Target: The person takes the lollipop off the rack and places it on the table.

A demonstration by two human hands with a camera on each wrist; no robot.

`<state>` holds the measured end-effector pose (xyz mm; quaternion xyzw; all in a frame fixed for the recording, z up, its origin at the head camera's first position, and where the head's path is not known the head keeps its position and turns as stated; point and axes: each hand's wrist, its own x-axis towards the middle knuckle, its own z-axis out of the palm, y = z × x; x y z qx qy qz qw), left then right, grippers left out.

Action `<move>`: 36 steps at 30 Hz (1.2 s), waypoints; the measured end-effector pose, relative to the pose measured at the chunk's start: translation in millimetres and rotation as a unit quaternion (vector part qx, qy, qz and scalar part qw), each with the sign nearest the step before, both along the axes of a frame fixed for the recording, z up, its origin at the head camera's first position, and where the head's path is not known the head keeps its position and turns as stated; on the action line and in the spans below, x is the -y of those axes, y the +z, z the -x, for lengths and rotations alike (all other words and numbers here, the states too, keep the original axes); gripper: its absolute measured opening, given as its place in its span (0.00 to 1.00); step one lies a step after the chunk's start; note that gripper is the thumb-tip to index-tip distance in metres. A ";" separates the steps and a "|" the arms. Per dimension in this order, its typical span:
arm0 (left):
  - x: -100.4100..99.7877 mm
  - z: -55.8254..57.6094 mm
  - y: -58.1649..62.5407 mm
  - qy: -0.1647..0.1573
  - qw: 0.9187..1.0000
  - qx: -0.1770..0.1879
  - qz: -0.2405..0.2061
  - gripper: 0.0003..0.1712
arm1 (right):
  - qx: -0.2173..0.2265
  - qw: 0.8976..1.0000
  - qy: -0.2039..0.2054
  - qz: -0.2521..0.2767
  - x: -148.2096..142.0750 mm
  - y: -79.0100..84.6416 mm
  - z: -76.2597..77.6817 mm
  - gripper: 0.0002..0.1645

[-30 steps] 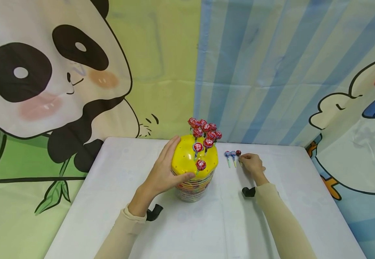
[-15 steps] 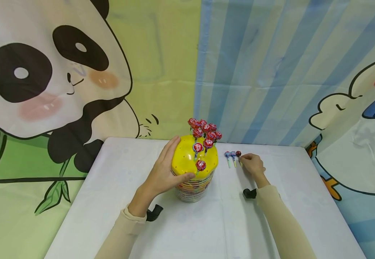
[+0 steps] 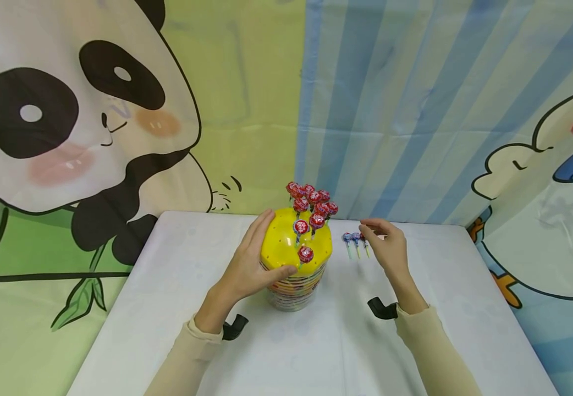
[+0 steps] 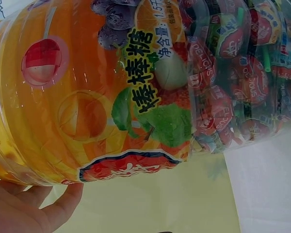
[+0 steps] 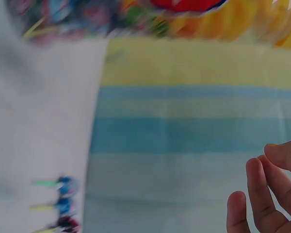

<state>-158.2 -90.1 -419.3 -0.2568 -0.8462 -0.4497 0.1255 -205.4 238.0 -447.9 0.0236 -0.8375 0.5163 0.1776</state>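
My left hand (image 3: 247, 261) grips the rim of the yellow lid (image 3: 279, 245) on a clear plastic jar (image 3: 291, 300), thumb at the near side and fingers at the left. Several red-wrapped lollipops (image 3: 306, 254) stand upright on the lid by their sticks. In the left wrist view the jar (image 4: 136, 87) shows an orange fruit label and wrapped lollipops (image 4: 218, 107) inside. My right hand (image 3: 387, 250) hovers above the table, right of the jar, with nothing visible between its loosely bent fingers (image 5: 259, 189). Three lollipops (image 3: 356, 237) lie side by side beneath its fingertips, two blue, one dark red.
A white cloth covers the table (image 3: 207, 236). Behind it hangs a curtain (image 3: 390, 110) with a panda print and blue stripes. Black curved pieces (image 3: 381, 308) stick out at both wrists.
My right hand has lifted off the table and away from the dark red lollipop, which stays lying there. My left hand keeps its grip on the jar's lid.
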 end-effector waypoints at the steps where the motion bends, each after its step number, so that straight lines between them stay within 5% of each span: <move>1: 0.0 -0.1 0.1 0.000 1.000 0.000 -0.001 0.62 | -0.010 1.000 0.006 0.004 4.3 7.4 -5.2 0.14; 8: 0.3 -0.4 0.2 -0.001 1.000 0.000 -0.002 0.63 | -0.063 0.996 0.059 0.020 30.1 46.4 -38.5 0.09; 14: 0.4 0.3 -1.0 -0.002 1.000 0.000 -0.002 0.63 | -0.100 0.986 0.131 0.030 50.5 63.9 -63.2 0.13; 23: -0.2 0.8 0.0 -0.002 1.000 -0.010 0.002 0.63 | -0.128 0.962 0.239 0.018 77.1 61.9 -81.5 0.17; 36: 0.5 0.3 -1.3 -0.004 1.000 -0.020 0.000 0.62 | -0.124 0.961 0.244 0.040 96.7 52.8 -90.4 0.17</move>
